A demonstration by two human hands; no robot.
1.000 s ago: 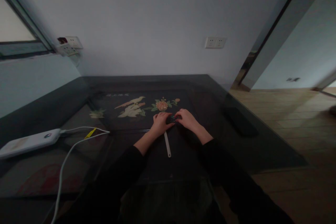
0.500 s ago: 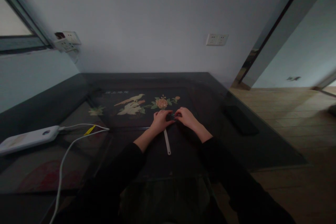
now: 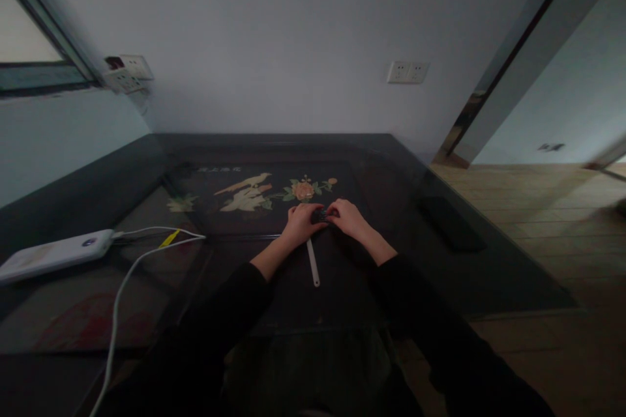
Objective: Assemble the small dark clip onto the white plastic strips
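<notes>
Dark glass covers the bench (image 3: 489, 273) you sit at, and the head view looks down along both of your black sleeves to your hands, which meet near the middle of it. Your left hand (image 3: 299, 223) and right hand (image 3: 349, 218) lie knuckles up, fingertips turned toward each other, both closed on a small dark object (image 3: 320, 215) pinched between them. It is too small and too dim to tell what it is. The object sits just above the bench surface, close beneath the painted flower (image 3: 303, 191), and your hands rest on or just over the glass; you cannot tell which from here.

A pale flat stick (image 3: 312, 262) lies on the bench just below your left hand, its far end under the hand and its near end pointing back toward you.

Under the glass a dark panel shows a pale bird (image 3: 247, 186) and leaves to the left of the flower. Far to your left a white power bank (image 3: 53, 254) lies on the bench, with a white cable (image 3: 120, 300) running from it toward you and a yellow tag (image 3: 169, 238) beside the plug. To your right, well apart from your hands, a dark flat slab (image 3: 452, 225) lies near the bench edge. White sockets (image 3: 407, 71) sit on the wall beyond, and more sockets (image 3: 128, 71) at the left corner beside a window.
</notes>
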